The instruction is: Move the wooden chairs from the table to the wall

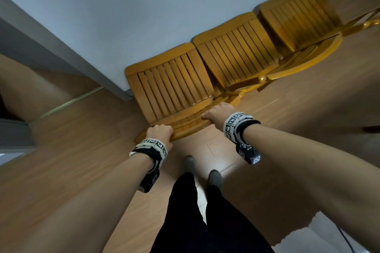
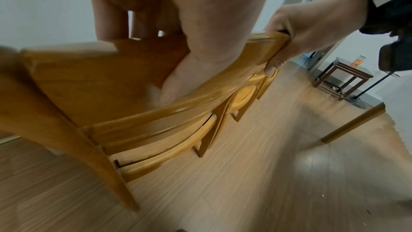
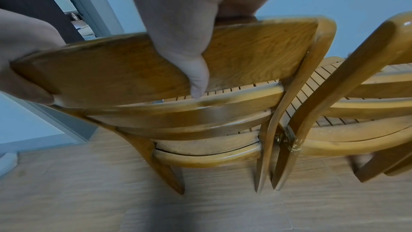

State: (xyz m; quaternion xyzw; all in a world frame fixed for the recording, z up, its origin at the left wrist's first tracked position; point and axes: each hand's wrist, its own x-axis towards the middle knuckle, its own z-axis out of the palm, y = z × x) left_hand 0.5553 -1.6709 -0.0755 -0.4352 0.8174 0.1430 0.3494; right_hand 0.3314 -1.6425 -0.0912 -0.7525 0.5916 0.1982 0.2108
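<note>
Three slatted wooden chairs stand in a row, their seats facing the pale wall (image 1: pixel 102 16). The nearest chair (image 1: pixel 170 88) is the leftmost. My left hand (image 1: pixel 161 132) grips the left end of its top back rail (image 2: pixel 133 70), thumb on the near face and fingers over the top. My right hand (image 1: pixel 218 112) grips the right end of the same rail (image 3: pixel 256 50). The middle chair (image 1: pixel 236 51) stands tight against it, their back posts almost touching in the right wrist view. The third chair (image 1: pixel 298 12) is farthest right.
A grey doorframe (image 1: pixel 51 47) and a doorway lie left of the nearest chair. My feet (image 1: pixel 190 163) stand on the wood floor just behind it. In the left wrist view a table leg (image 2: pixel 354 124), a small dark side table (image 2: pixel 343 78) and a lamp stand are at the right.
</note>
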